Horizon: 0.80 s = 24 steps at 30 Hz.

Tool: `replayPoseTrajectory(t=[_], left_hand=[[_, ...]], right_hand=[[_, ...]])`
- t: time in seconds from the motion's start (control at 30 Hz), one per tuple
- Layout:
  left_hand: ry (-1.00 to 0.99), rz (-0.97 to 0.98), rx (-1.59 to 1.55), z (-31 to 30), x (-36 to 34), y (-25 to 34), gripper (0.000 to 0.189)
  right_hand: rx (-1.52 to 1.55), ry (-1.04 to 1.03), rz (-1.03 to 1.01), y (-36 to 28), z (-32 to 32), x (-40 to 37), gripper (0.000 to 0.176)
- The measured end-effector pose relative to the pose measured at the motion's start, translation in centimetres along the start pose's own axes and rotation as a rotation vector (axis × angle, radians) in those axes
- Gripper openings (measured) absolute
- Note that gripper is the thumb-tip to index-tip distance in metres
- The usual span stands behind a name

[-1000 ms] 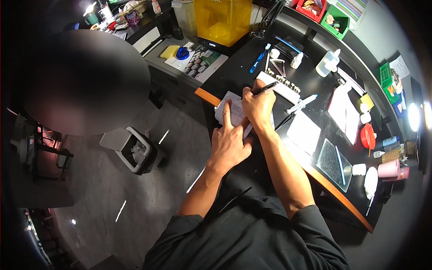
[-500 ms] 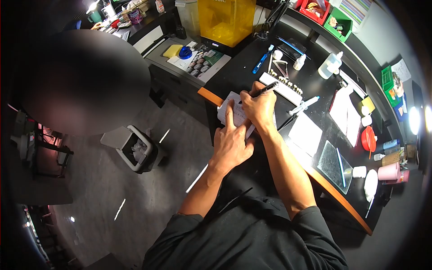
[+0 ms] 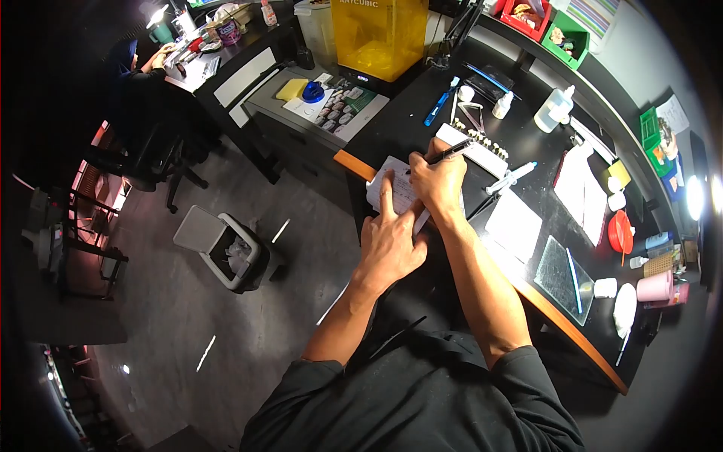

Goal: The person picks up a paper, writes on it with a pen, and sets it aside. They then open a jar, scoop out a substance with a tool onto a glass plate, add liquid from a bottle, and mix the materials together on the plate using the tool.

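Note:
My right hand point(image 3: 437, 181) is closed around a black pen point(image 3: 452, 151), its side resting on a small white notepad with writing point(image 3: 393, 172). My left hand point(image 3: 389, 237) lies across the lower part of the notepad, index finger stretched out along the page and the other fingers apart. Just beyond the right hand is a white rack of small tooth-shaped pieces point(image 3: 482, 154). A clear syringe with a blue tip point(image 3: 512, 178) lies to the right, above a white sheet point(image 3: 514, 226).
A yellow-covered machine point(image 3: 380, 38) stands at the back. On the right are a clear bottle point(image 3: 553, 111), a red round item point(image 3: 620, 232), a glass plate point(image 3: 561, 279) and a pink cup point(image 3: 654, 286). A bin point(image 3: 233, 256) stands on the floor. Another person's hands point(image 3: 162, 56) are at the upper left.
The dark blurred shape at the left is gone, and a chair and another person now show there. My hands keep nearly the same pose on the notepad; the view has shifted slightly.

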<state>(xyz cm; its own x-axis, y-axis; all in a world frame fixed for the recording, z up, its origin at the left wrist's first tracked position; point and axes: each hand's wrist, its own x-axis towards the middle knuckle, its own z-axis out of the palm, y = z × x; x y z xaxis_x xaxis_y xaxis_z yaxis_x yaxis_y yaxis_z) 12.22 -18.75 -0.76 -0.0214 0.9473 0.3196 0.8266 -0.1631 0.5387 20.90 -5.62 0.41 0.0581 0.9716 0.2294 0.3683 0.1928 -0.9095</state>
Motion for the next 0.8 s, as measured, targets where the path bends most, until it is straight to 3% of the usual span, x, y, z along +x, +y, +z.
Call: replayPoseTrajectory(t=[0.7,0.8], left_hand=[[0.010,0.018,0.011,0.1,-0.1,-0.1,0.068],[-0.016,-0.007,0.009,-0.1,0.0,0.1,0.067]], right_hand=[[-0.016,0.011,-0.049,-0.2,0.1,-0.2,0.027],[-0.124,0.021,-0.115,-0.9,-0.2,-0.3,0.027]])
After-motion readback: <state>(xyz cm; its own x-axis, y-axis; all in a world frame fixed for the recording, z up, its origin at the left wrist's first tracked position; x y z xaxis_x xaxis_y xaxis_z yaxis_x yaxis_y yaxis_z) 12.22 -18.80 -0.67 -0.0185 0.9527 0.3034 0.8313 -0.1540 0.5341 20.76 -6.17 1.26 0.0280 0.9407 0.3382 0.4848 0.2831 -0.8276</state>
